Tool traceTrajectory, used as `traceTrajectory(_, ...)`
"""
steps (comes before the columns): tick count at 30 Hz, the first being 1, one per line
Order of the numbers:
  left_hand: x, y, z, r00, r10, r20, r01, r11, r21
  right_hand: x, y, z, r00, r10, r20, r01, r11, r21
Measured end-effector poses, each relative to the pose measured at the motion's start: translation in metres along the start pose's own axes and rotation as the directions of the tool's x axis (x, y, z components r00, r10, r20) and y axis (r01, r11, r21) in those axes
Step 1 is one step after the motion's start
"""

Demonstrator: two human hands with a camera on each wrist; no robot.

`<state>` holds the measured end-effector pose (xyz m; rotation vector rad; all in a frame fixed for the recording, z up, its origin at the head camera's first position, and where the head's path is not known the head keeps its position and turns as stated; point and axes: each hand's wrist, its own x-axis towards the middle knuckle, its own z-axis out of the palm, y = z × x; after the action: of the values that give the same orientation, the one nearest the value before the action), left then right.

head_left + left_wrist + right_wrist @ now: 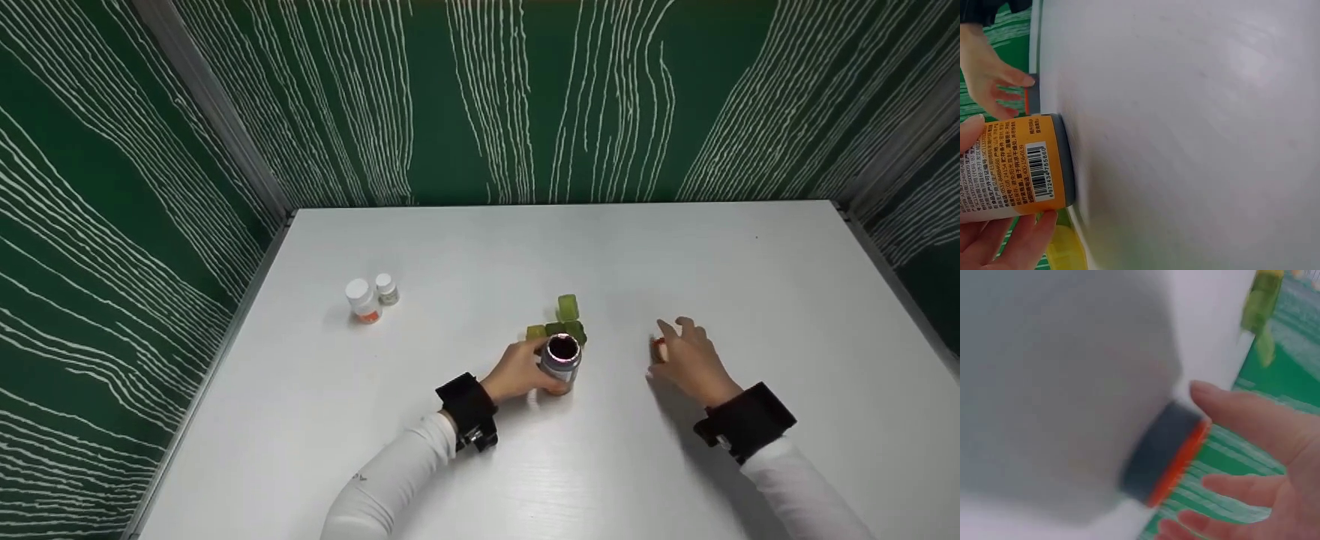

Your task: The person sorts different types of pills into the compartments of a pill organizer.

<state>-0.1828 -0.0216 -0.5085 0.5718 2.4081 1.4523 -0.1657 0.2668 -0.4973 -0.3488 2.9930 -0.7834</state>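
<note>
My left hand (517,371) grips an orange-labelled bottle (561,367) around its side. The bottle is upright with an uncovered, dark mouth; its barcode shows in the left wrist view. Whether its grey base (1064,160) touches the table I cannot tell. On the right, my right hand (694,367) reaches down with fingers spread around a round, lid-like grey piece (1162,453) with an orange-red upper edge. In the right wrist view the thumb is close to this piece and the other fingers stand apart from it. Contact is unclear because of blur.
Several green and yellow-green translucent blocks (568,307) lie just behind the bottle. Two white-capped bottles, a larger one (364,301) and a smaller one (387,289), stand on the left of the white table (465,262). Green panels with white lines (427,112) enclose the table.
</note>
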Motion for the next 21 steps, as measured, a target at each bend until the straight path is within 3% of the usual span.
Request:
traceTrajectory(4, 0.0, 0.008, -0.002, 0.998, 0.016, -0.055, -0.017, 1.0, -0.014, -0.007, -0.028, 0.008, 0.99, -0.129, -0.047, 0.135, 0.977, 0.164)
traceTrajectory(7, -0.001, 0.019, -0.002, 0.995, 0.032, -0.094, -0.034, 0.999, -0.024, -0.01, -0.046, 0.017, 0.976, -0.206, -0.069, 0.217, 0.927, 0.306)
traceTrajectory(9, -0.001, 0.027, -0.001, 0.993, 0.031, -0.116, -0.035, 0.999, -0.037, -0.011, -0.056, 0.023, 0.973, -0.218, -0.074, 0.23, 0.895, 0.383)
traceTrajectory(15, -0.004, 0.043, 0.004, 0.984, 0.044, -0.172, -0.055, 0.997, -0.058, -0.01, -0.077, 0.041, 0.974, -0.15, -0.172, 0.219, 0.825, 0.521)
traceTrajectory(21, -0.007, 0.047, 0.013, 0.96, 0.109, -0.259, -0.096, 0.993, 0.061, -0.008, -0.087, 0.046, 0.973, -0.07, -0.22, 0.188, 0.794, 0.578)
